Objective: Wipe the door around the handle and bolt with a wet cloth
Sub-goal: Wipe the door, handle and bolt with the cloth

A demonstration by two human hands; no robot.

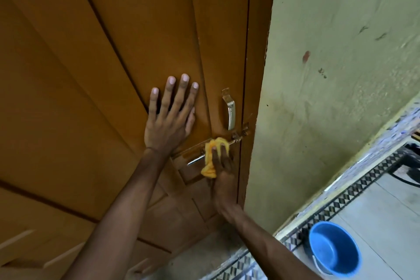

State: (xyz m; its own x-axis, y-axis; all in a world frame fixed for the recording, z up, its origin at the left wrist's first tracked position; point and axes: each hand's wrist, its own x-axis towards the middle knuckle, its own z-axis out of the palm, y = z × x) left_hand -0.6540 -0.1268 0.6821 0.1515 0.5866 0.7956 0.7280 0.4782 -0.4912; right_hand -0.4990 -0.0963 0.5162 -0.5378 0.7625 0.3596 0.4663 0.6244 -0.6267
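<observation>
Right hand (223,166) presses the cloth (212,157) on the bolt (200,158); handle (230,109) lies at twelve o'clock; left hand (170,116) splayed flat on the door (113,63).

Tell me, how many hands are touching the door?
2. The left hand lies flat on the door, left of the handle. The right hand presses the yellow cloth on the bolt.

Both bare forearms are extended forward and upward. The left hand (169,118) is laid flat, palm pressed down, with 4 fingers spread and pointing up and the thumb tucked beside the palm. The right hand (221,166) is raised lower and to the right, its back turned to the camera, with the fingers curled closed around a bunched cloth (211,158).
</observation>
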